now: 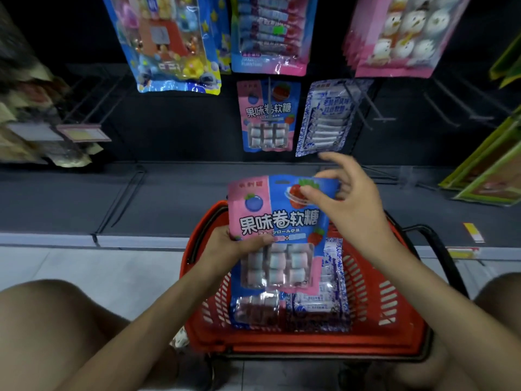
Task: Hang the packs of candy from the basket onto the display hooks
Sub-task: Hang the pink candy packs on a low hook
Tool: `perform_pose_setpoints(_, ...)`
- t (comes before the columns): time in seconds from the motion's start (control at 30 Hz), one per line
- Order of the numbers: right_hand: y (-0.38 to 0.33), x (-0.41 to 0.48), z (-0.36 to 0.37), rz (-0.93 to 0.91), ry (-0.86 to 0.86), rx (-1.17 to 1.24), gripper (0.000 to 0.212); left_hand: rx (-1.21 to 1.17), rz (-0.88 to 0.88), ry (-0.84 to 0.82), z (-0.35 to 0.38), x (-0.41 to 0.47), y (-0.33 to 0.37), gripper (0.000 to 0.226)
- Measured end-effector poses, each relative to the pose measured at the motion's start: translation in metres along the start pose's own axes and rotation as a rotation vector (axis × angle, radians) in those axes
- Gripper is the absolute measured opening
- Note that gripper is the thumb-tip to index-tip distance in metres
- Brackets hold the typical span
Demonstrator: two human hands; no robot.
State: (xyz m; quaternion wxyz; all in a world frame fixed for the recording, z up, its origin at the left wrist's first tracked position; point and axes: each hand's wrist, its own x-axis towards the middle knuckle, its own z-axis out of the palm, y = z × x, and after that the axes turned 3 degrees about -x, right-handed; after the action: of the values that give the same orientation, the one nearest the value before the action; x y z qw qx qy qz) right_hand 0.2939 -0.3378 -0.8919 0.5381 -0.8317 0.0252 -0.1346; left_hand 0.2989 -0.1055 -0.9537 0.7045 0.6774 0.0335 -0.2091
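**A:** So, where is the candy pack [277,221] sitting right now?

**B:** It is hovering upright over the red basket [389,306], printed face toward the person, with its long axis running up toward the shelf wall. The left hand [234,244] is gripping its left edge, thumb lying across the front. The right hand [346,201] is pinching the top right corner, its other fingers fanning out loose.

**A:** And the hook?

**B:** The display hook [269,88] carrying the matching hung pack [266,117] is lying straight beyond the top edge, well apart, with its rod pointing back at the person. The hang slot is sitting at that top edge. So I am judging that the pack is needing only a lift up and forward, with the nearer right hand leading.

**A:** Anything waiting?

**B:** Other packs [259,306] are lying in the basket.
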Motion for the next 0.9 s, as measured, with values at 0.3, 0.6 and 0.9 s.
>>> perform_pose_setpoints(0.3, 0.031, -0.009, 0.014, 0.528, -0.381, 0.248, 0.047, -0.181, 0.021, 0.112, 0.004, 0.019, 0.013, 0.036)
perform_pose_setpoints(0.6, 0.038, -0.002, 0.030, 0.435, -0.139, 0.354, 0.025, -0.160, 0.047, 0.133, 0.003, 0.051, 0.021, 0.039)
perform_pose_setpoints(0.9, 0.038, 0.012, 0.040, 0.374, -0.054, 0.370, 0.019, -0.164, 0.137, 0.190, 0.001, 0.059, 0.034, 0.035)
